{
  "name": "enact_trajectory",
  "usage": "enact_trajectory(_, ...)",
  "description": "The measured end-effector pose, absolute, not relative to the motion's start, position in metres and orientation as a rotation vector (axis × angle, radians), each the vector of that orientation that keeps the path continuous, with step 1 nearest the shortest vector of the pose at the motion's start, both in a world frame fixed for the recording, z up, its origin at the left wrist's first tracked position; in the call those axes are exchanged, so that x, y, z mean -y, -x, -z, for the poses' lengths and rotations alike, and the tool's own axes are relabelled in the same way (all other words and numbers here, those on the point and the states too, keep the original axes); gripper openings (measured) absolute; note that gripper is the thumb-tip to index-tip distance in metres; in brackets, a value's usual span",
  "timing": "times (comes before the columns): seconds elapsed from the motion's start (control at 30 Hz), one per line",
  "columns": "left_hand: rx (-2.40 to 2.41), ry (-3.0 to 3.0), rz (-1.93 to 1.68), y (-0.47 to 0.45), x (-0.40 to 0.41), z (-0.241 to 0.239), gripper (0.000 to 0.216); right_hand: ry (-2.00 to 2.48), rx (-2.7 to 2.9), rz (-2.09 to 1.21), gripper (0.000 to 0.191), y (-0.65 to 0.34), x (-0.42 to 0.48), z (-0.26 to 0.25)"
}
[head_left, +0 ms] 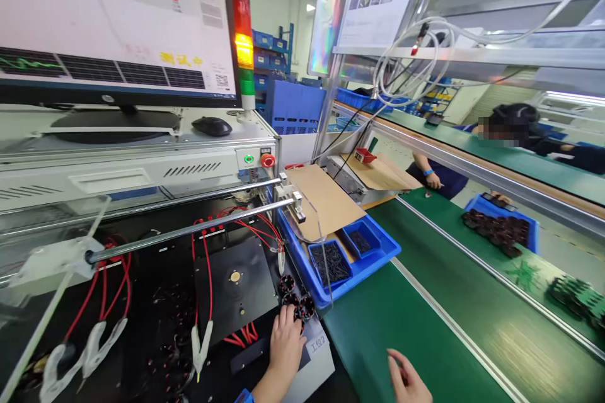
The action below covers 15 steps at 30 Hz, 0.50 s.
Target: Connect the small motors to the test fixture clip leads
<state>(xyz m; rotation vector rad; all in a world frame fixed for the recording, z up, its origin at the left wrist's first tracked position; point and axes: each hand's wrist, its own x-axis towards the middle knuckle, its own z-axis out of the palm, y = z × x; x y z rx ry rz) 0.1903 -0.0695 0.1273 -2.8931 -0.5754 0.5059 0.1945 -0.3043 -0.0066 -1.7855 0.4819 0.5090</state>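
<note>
Green conveyor belt (425, 334) across the lower right of the frame, test bench at left under a monitor (113, 19). Left hand (285, 343), bottom centre, fingers spread and resting on small black wound coils (295, 302) (just beside a blue tray (378, 252)). Right hand (406, 381), lower right, loose, fingers unclenched, hovering above the belt, grasping nothing.

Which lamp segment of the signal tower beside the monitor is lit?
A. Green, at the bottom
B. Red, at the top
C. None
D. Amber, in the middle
D: on the signal tower only the amber middle segment glows brightly; the red above and green below look dull.
</note>
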Motion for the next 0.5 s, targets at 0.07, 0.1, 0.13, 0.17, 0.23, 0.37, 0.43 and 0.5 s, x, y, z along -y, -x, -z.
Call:
enact_trajectory(0.07, 0.596, 2.925, -0.483, -0.189, 0.066, -0.126, 0.026, 1.698, -0.303, -0.488, 0.066, -0.235, 0.276, -0.021)
enact_trajectory(0.1, 0.605, 2.935, -0.476, -0.188, 0.064, -0.125, 0.026, 1.688, -0.201, -0.406, 0.061, -0.255, 0.262, -0.030)
enact_trajectory(0.13, 0.607, 2.941, -0.467, -0.187, 0.062, -0.124, 0.026, 1.707, -0.102, -0.309, 0.054, -0.275, 0.248, -0.037)
enact_trajectory(0.17, 0.601, 2.946, -0.448, -0.187, 0.060, -0.123, 0.026, 1.744, 0.006, -0.192, 0.045, -0.293, 0.236, -0.040)
enact_trajectory(0.23, 0.570, 2.947, -0.444, -0.186, 0.057, -0.120, 0.028, 1.817, 0.178, -0.044, 0.040, -0.327, 0.214, -0.039)
enact_trajectory(0.37, 0.629, 2.968, -0.727, -0.186, 0.057, -0.107, 0.033, 1.879, 0.261, -0.135, 0.065, -0.370, 0.181, -0.011)
enact_trajectory(0.43, 0.698, 3.019, -0.683, -0.179, 0.058, -0.097, 0.040, 1.957, 0.272, -0.304, 0.079, -0.375, 0.174, 0.001)
enact_trajectory(0.5, 1.109, 3.025, -0.679, -0.162, 0.059, -0.094, 0.052, 2.006, 0.315, -0.411, 0.075, -0.369, 0.175, 0.005)
